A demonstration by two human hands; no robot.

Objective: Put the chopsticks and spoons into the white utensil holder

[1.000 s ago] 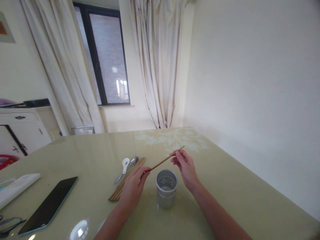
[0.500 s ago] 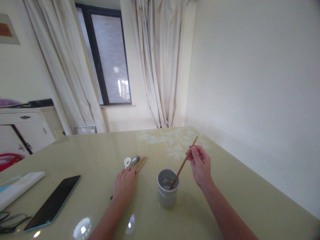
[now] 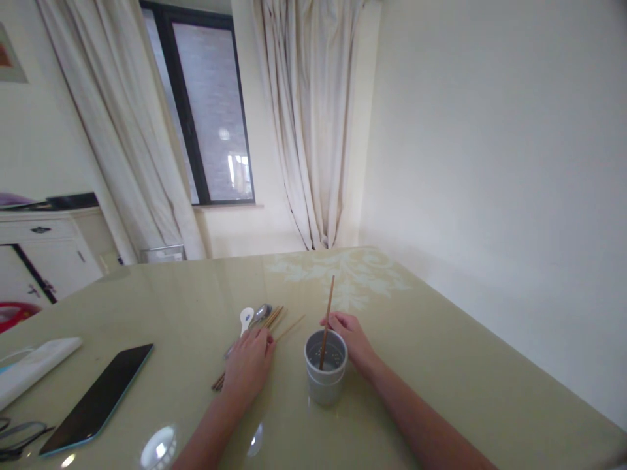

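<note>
A grey cup (image 3: pixel 327 390) with a row of small holes in its base stands upright on the table. One wooden chopstick (image 3: pixel 328 303) stands in it, leaning on the far rim. My right hand (image 3: pixel 349 329) is just behind the cup, fingers loosely bent beside the chopstick and seemingly not gripping it. My left hand (image 3: pixel 248 365) rests over several chopsticks (image 3: pixel 273 318), its fingers closed on them. A single chopstick (image 3: pixel 291 328) sticks out to the right by its thumb. Beyond that hand lie a white spoon (image 3: pixel 246 318) and a metal spoon (image 3: pixel 263 311), handles partly covered.
On the left of the glossy table (image 3: pixel 196 294) lie a black tablet (image 3: pixel 100 398), a white power strip (image 3: pixel 42 365) and eyeglasses (image 3: pixel 22 437). A wall (image 3: pixel 490 196) runs along the right edge. Curtains (image 3: pixel 308 130) and a window (image 3: pixel 213 111) are behind.
The chopstick in the cup now leans on the far rim, more upright. My right hand has moved left and down from its upper part. One chopstick has slid apart from the others by my left hand.
</note>
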